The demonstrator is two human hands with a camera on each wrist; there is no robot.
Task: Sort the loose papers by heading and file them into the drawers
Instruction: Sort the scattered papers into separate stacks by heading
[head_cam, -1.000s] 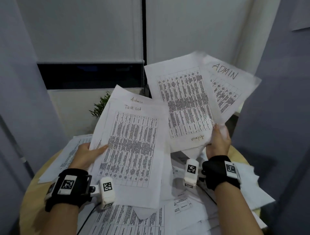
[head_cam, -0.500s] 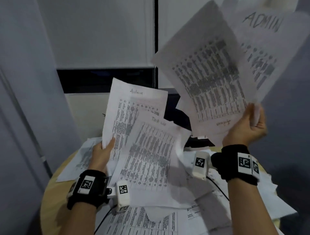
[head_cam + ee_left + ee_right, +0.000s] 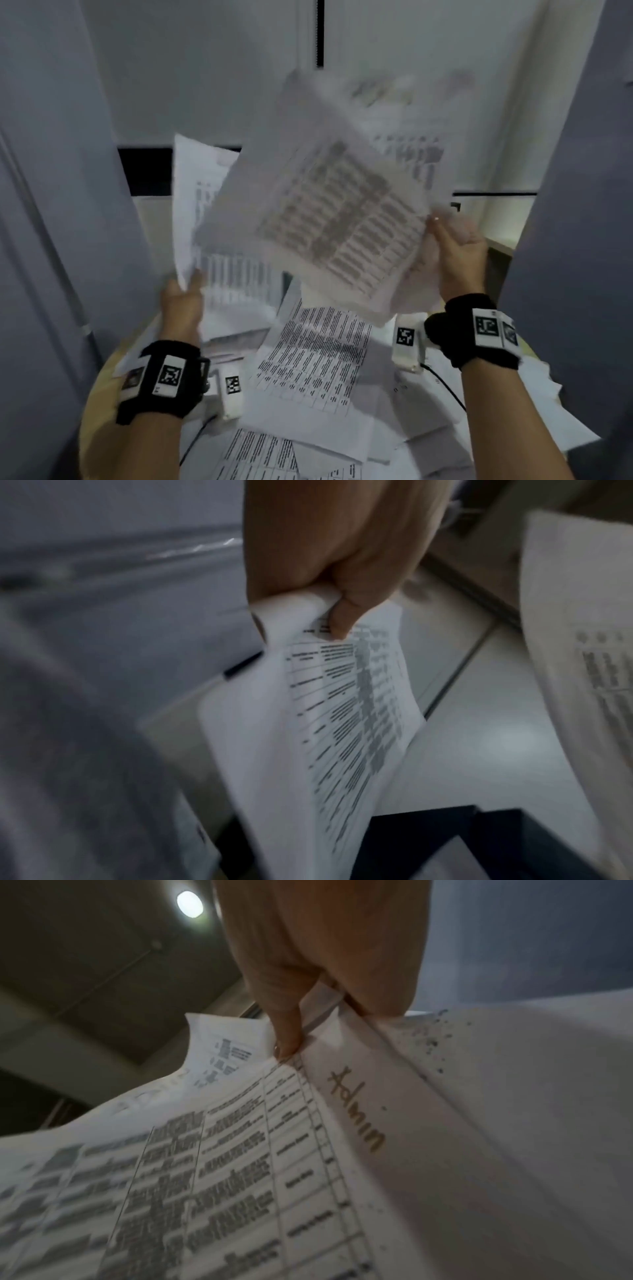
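My right hand (image 3: 455, 246) pinches a few printed sheets (image 3: 329, 212) by their edge and holds them up, blurred, over the table. The right wrist view shows the thumb (image 3: 287, 1031) pressed on a sheet (image 3: 240, 1164) with "Admin" handwritten on it. My left hand (image 3: 183, 298) grips another printed sheet (image 3: 202, 212) at its bottom corner and holds it upright. In the left wrist view the thumb (image 3: 342, 618) pinches that sheet (image 3: 329, 723) against curled fingers. Several loose papers (image 3: 315, 356) lie on the round wooden table (image 3: 99, 387).
Grey curtain-like panels (image 3: 58, 205) close in on both sides. A white blind and dark window strip (image 3: 144, 171) are behind the table. Loose sheets (image 3: 513, 421) hang over the table's right edge. No drawers are in view.
The "Task List" sheet has dropped from my left hand's papers onto the pile. My right hand has swung its sheets leftward and down, over the left hand's paper.
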